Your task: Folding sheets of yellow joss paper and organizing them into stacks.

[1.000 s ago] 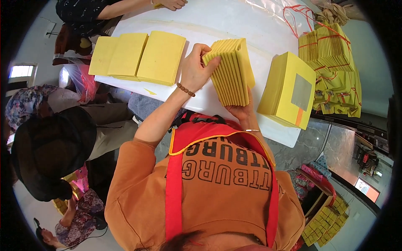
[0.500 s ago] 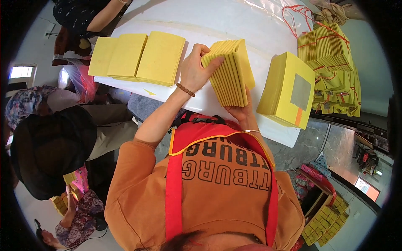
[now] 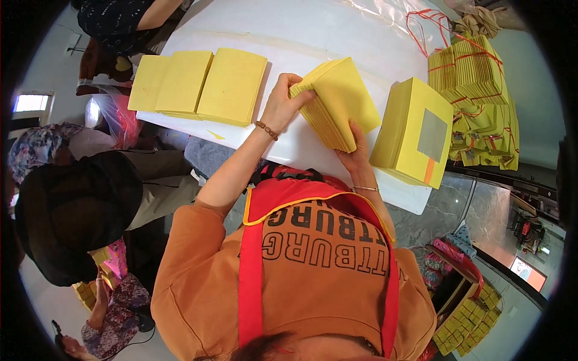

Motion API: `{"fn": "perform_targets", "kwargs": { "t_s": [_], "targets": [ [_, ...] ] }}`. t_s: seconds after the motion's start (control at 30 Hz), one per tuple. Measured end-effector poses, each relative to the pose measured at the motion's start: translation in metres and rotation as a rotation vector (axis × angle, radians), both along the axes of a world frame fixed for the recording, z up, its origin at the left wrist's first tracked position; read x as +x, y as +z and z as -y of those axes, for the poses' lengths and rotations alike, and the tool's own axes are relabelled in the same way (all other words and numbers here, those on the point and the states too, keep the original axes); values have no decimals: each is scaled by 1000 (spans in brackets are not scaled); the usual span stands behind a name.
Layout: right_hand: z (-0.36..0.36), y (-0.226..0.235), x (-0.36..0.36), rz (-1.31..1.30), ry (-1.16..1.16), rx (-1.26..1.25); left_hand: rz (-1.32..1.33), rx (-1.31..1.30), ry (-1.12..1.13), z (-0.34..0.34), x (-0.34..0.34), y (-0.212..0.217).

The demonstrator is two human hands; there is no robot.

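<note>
Both hands hold a thick stack of folded yellow paper above the white table. My left hand is closed on the stack's left side, thumb across the folded edges. At the lower right corner, my right hand grips it with the thumb on the top sheet and the other fingers mostly hidden beneath. Just right of it stands another yellow paper stack, with a grey rectangle and an orange strip on its top. To my left lie three flat piles of yellow paper, side by side.
Along the right, bundles of yellow paper are tied with red string. Loose red string lies on the white table at the back. A person in a dark hat is at my left; another person's arm reaches in at the far left.
The held stack has tilted, so its broad top sheet now faces up more than its folded edges. My right hand has moved up slightly, bringing its thumb onto the top.
</note>
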State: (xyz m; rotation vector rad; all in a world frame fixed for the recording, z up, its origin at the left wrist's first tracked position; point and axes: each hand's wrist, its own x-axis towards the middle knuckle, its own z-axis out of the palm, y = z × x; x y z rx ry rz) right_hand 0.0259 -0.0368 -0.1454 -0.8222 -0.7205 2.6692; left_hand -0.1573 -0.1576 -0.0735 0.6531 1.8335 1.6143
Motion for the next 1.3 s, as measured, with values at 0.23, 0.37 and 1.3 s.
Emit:
{"fn": "perform_targets", "kwargs": {
  "t_s": [0.23,0.37,1.3],
  "targets": [
    [-9,13,-6,211,124,139,-1336,-118,-302,-9,-8,5],
    [-3,21,-14,217,185,189,-1450,-253,-542,-8,-16,-19],
    [-211,205,-59,116,-134,778,-1033,4,332,-86,-16,-35]
  ]
}}
